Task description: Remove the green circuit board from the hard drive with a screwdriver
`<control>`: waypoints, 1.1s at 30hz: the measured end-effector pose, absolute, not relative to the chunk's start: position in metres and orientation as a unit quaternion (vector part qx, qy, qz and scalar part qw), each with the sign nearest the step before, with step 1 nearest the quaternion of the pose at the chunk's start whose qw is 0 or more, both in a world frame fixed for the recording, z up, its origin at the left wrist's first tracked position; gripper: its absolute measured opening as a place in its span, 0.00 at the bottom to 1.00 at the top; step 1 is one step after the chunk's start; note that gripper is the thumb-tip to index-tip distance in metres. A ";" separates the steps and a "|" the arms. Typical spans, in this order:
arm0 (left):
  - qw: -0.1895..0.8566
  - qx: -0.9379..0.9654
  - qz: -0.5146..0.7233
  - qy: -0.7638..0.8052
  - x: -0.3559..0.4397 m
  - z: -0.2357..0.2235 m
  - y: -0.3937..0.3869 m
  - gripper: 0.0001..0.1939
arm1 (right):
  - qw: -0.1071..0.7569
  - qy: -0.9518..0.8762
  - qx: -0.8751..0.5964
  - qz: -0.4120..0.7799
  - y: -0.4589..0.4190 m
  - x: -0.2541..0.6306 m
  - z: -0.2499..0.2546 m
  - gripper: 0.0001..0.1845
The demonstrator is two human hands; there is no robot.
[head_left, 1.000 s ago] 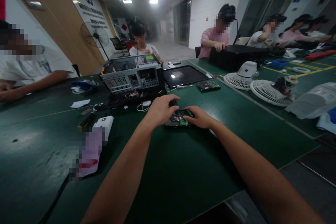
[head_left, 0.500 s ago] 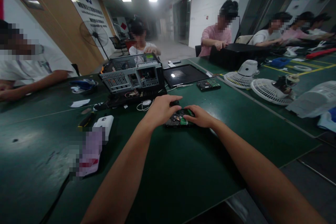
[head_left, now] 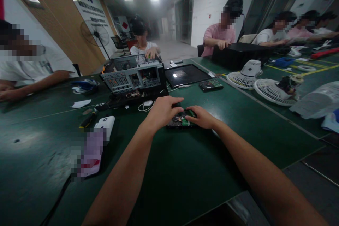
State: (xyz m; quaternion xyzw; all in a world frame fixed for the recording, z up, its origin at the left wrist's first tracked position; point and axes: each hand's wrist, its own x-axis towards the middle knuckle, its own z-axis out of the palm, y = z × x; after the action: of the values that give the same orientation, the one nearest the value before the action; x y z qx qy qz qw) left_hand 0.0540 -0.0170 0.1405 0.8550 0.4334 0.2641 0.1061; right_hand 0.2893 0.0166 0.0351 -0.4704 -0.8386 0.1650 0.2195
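Note:
A hard drive (head_left: 178, 123) lies on the green table in front of me, its circuit board facing up. My left hand (head_left: 165, 109) grips its left and far side, thumb over the drive and index finger stretched past it. A dark part shows between that thumb and index finger; I cannot make out what it is. From the right, my right hand (head_left: 202, 117) holds the drive, with the thumb on the green board and the other fingers along the far right side. Part of the drive is hidden by both hands.
An opened computer case (head_left: 134, 81) stands ahead, a person's hand on it. Beyond my hands are a second hard drive (head_left: 211, 85) and a black panel (head_left: 188, 75). Fan parts (head_left: 272, 91) lie right; a phone (head_left: 96, 148) and a screwdriver (head_left: 87, 120) lie left.
My hands and the hard drive stay practically in place. Across the table, the person's hand at the computer case has shifted slightly lower onto its top edge.

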 end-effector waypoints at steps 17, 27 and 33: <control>0.112 0.840 0.311 0.430 0.069 0.136 -0.018 0.25 | 0.225 -0.841 -0.465 0.160 0.022 0.292 0.029 0.27; 0.087 0.822 0.356 0.436 0.075 0.129 -0.017 0.16 | 0.208 -0.799 -0.548 0.135 0.021 0.296 0.025 0.37; 0.062 0.805 0.383 0.449 0.076 0.135 -0.019 0.08 | 0.190 -0.802 -0.547 0.148 0.019 0.296 0.030 0.38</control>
State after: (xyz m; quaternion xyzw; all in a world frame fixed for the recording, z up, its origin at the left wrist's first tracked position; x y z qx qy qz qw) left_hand 0.0765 -0.0194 0.1348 0.8049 0.4486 0.3834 0.0623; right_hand 0.2961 0.0189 0.0303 -0.5466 -0.8020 0.1485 0.1896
